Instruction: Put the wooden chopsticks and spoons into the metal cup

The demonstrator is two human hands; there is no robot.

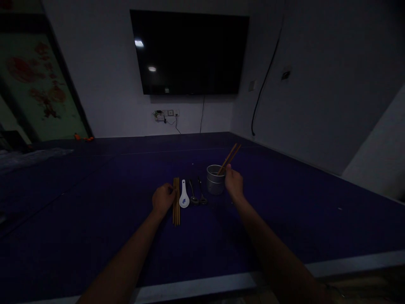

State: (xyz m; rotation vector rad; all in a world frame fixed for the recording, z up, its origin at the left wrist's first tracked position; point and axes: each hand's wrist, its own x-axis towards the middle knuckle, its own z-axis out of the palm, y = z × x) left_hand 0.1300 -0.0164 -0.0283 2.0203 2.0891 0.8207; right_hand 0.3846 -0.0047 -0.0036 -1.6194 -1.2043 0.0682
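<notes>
On the dark blue surface, several wooden chopsticks (176, 211) lie side by side, pointing away from me. My left hand (163, 198) is closed at their left edge, thumb and fingertips touching them near the far end. To their right lie a white porcelain soup spoon (184, 199) with a blue mark and two dark metal spoons (194, 200). A silver metal cup (215, 185) stands upright beyond these. Closed at its right side is my right hand (234, 182), thumb up by the rim; its other fingers are hidden. Two more chopsticks (229, 158) lean rightward out of the cup, beside that thumb.
The blue surface (284, 211) has a pale front edge (202, 287). A large dark television (193, 52) hangs on the far wall above sockets and cables (166, 114). Clear plastic sheeting (34, 158) lies at left, and small orange objects (84, 138) sit near the wall.
</notes>
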